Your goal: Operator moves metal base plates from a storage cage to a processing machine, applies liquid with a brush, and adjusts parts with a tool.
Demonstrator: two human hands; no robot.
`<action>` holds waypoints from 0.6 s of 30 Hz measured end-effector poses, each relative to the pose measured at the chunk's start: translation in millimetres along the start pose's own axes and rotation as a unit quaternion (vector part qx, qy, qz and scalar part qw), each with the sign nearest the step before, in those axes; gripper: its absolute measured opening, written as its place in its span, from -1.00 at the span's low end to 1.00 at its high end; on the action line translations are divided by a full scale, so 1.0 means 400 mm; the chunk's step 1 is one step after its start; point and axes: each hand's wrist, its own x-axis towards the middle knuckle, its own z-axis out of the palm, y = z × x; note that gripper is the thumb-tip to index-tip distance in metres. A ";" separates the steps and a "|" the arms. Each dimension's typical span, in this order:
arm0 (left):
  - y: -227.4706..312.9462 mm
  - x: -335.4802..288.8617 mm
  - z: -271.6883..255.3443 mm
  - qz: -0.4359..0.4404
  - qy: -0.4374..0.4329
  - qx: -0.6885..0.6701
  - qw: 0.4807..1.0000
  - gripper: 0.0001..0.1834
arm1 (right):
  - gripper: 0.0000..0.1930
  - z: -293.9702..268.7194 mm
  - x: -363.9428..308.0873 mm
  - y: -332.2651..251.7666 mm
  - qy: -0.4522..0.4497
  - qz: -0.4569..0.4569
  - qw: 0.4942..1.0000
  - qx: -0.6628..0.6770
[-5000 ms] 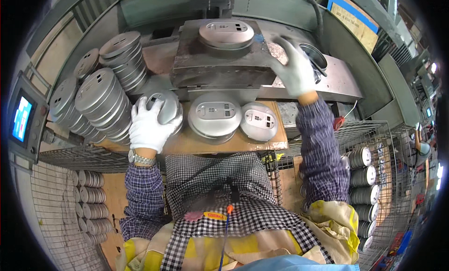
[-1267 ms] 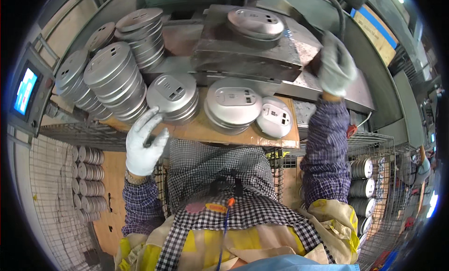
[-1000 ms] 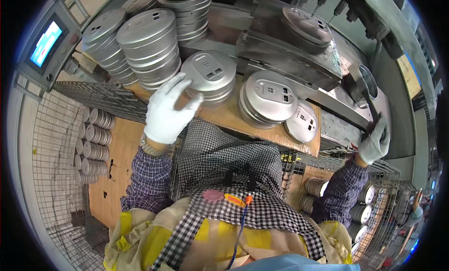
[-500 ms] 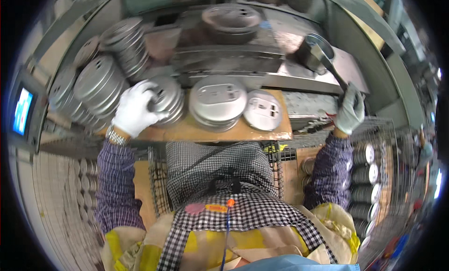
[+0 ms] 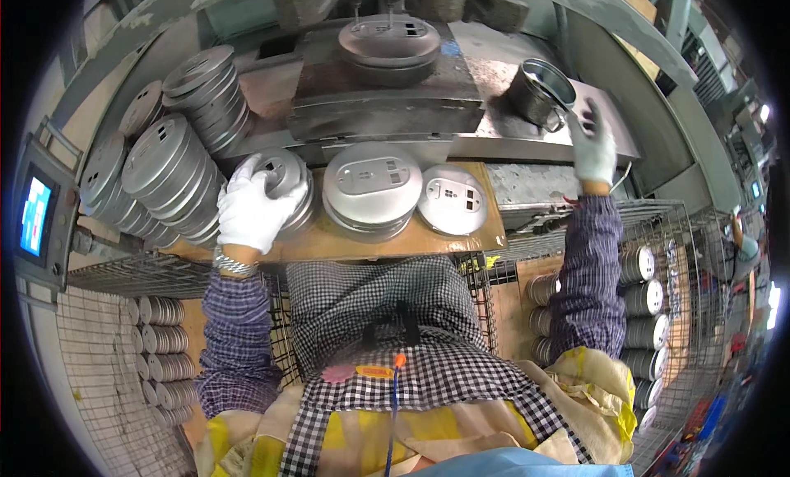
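Far left of the press block [image 5: 383,107]: a small lit screen [image 5: 34,216] on a grey panel. Nearer, still left of the block: slanted rows of round metal discs [image 5: 169,160], slotted faces up, untouched; more discs stored below in wire racks [image 5: 160,345].

Just below and left of the block: left hand [image 5: 251,209], white-gloved, fingers curled over the top of a short disc stack [image 5: 284,185] on the wooden shelf [image 5: 346,245]. Grip closed around the top disc's rim; lifted or merely grasped, cannot tell.

Directly below the block: a second, wider stack [image 5: 370,185], then a single paler disc [image 5: 453,199], both lying free on the shelf.

On top of the block: one disc [image 5: 389,42] seated in the die, no hand on it.

Right of the block: an open metal can [image 5: 539,90] on the steel plate, then right hand [image 5: 591,144], gloved, fingers spread, palm flat near the plate's edge, holding nothing. Below the right forearm: racks of upright cans [image 5: 638,296].

Progress, as a judgement: one piece loaded in the press, the next blank being taken from the shelf stack; the large supply at left and on the shelf suggests most of the batch remains.
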 end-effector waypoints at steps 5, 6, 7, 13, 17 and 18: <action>-0.080 -0.010 -0.043 0.128 -0.123 -0.078 0.981 -0.28 | -0.30 -0.085 -0.180 0.098 0.270 -0.010 0.955 0.119; -0.085 -0.010 -0.048 0.151 -0.127 -0.059 0.978 -0.26 | -0.29 -0.093 -0.210 0.137 0.294 0.055 0.952 -0.066; -0.088 -0.009 -0.049 0.137 -0.141 -0.071 0.978 -0.25 | -0.28 -0.083 -0.233 0.176 0.272 0.103 0.956 -0.045; -0.075 -0.009 -0.051 0.125 -0.128 -0.098 0.979 -0.30 | -0.49 0.019 -0.283 0.256 0.166 0.231 0.953 0.104; -0.069 -0.011 -0.043 0.111 -0.112 -0.084 0.984 -0.32 | -0.64 -0.012 -0.238 0.090 0.158 0.171 0.950 0.208; -0.069 -0.011 -0.040 0.115 -0.110 -0.083 0.984 -0.32 | -0.64 -0.019 -0.218 0.031 0.095 0.092 0.903 0.409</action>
